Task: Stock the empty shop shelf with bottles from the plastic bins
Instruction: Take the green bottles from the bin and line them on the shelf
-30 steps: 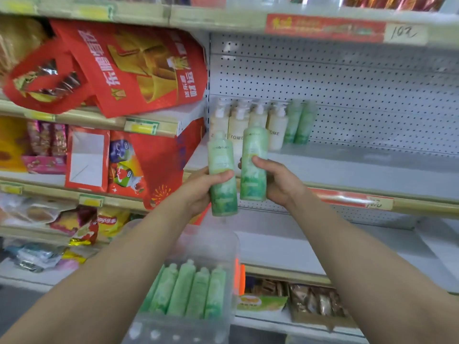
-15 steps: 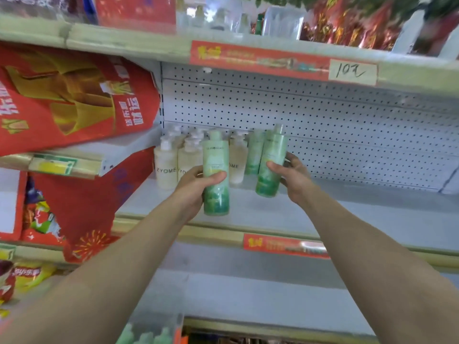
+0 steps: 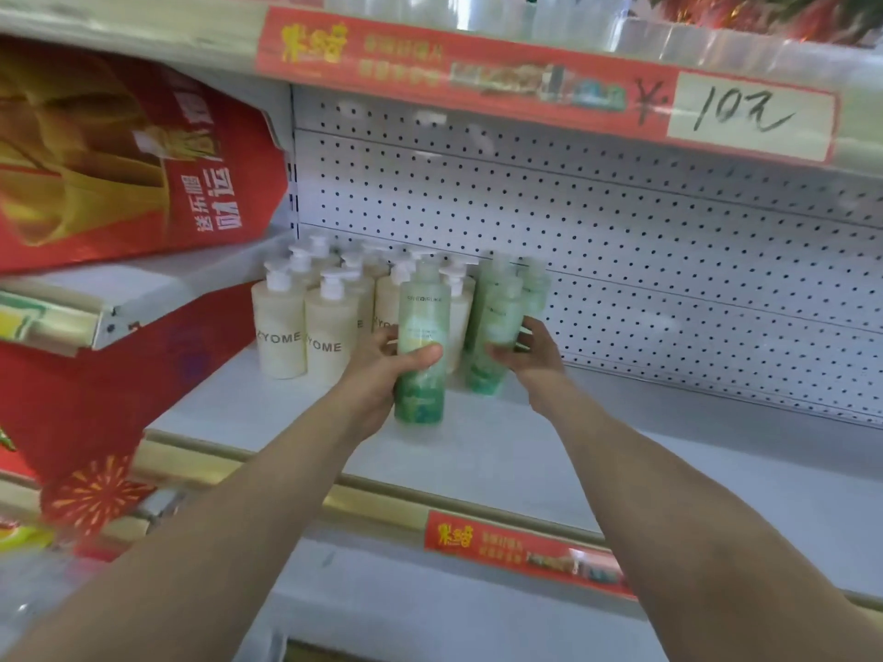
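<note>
White shelf, pegboard back, cream pump bottles lined up at the left. Left hand has its fingers and thumb wrapped round an upright green bottle, just before the cream ones. Right hand grips a second green bottle, tilted, beside more green bottles at the back.

Both hands curled, arms outstretched.

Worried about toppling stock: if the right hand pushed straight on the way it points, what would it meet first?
Probably the shelved green bottles at the back, just beyond the green bottle that the right hand grips; the pegboard panel lies behind them. Depth is unclear.
</note>
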### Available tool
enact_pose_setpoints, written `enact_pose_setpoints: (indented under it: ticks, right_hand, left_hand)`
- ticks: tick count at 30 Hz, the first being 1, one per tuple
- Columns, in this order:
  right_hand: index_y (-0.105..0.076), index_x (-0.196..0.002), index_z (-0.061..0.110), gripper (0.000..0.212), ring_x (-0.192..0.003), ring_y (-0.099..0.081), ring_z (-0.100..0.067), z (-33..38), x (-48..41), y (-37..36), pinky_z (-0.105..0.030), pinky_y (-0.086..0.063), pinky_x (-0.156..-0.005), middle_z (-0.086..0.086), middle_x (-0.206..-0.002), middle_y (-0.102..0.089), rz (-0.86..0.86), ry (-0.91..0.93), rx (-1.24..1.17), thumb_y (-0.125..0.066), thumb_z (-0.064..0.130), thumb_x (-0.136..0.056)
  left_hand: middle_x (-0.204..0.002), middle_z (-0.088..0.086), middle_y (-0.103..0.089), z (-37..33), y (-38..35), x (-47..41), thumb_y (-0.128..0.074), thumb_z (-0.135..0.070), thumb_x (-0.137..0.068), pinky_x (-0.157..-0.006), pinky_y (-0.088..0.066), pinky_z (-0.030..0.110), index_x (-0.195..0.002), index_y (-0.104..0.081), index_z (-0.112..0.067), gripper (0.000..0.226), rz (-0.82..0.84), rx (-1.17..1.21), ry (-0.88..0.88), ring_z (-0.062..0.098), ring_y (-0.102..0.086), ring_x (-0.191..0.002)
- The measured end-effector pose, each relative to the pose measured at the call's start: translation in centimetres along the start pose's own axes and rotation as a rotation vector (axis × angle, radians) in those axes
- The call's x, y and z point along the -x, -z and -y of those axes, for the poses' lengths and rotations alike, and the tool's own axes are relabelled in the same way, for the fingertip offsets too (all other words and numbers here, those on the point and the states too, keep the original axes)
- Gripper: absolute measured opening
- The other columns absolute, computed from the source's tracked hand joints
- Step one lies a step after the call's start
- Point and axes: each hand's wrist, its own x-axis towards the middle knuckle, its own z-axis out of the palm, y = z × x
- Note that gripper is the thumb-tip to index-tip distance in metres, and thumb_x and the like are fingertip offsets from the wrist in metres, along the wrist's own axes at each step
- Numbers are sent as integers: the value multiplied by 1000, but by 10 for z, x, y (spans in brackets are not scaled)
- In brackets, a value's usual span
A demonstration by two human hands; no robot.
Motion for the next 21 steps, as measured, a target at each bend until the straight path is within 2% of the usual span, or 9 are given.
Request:
enact_pose_setpoints:
  ticks: [3,5,7,9,11,15,21]
  right_hand:
    - [-53,-124,24,59,-99,-65,-19,-4,-17,-2,-21,-51,-72,-6,-118,-67,23,40,34,-84,7,-77]
    - [-53,-128,21,61,-102,-64,-20,-7,-27,-2,-24,-51,-78,-6,-119,-66,20,53,59,-84,8,-77]
    - [-52,-131,18,63,-106,-65,-22,-9,-37,-3,-32,-53,-87,-4,-118,-66,23,61,87,-84,10,-77]
    - [-52,-132,17,64,-106,-65,-20,-11,-44,-4,-33,-54,-90,-1,-116,-67,25,67,95,-84,10,-78]
    - [-52,-129,18,61,-104,-66,-18,-13,-50,-5,-32,-55,-88,1,-113,-68,14,72,99,-85,10,-77]
    - [-52,-118,24,56,-99,-67,-15,-16,-57,-8,-39,-56,-95,9,-104,-68,-5,63,124,-87,15,-75]
    - [-54,-134,17,68,-108,-66,-18,-9,-51,-4,-43,-53,-100,1,-119,-69,10,3,153,-87,24,-75]
  left_hand:
    - [-118,12,-69,5,-2,-10,-89,-14,-60,-77,-58,37,-122,-55,-15,71,-19,4,-5,24,-73,-98]
    - [-119,14,-69,8,-4,-15,-88,-14,-59,-77,-58,36,-124,-54,-14,73,-27,1,-9,25,-72,-99]
    - [-119,15,-68,10,-7,-19,-85,-14,-59,-78,-58,36,-127,-52,-12,76,-35,7,-9,26,-71,-101]
    - [-118,16,-68,12,-8,-23,-85,-14,-59,-79,-58,36,-129,-51,-9,77,-42,11,-14,27,-70,-103]
    - [-113,13,-69,14,-9,-27,-85,-13,-60,-78,-58,35,-129,-52,-9,77,-41,19,-17,26,-71,-100]
    - [-100,5,-73,17,-11,-33,-90,-9,-59,-74,-59,33,-124,-55,-9,74,-32,20,-22,22,-73,-92]
    - [-97,3,-75,19,-20,-39,-85,-11,-61,-75,-59,33,-118,-58,-13,64,1,0,-23,21,-74,-93]
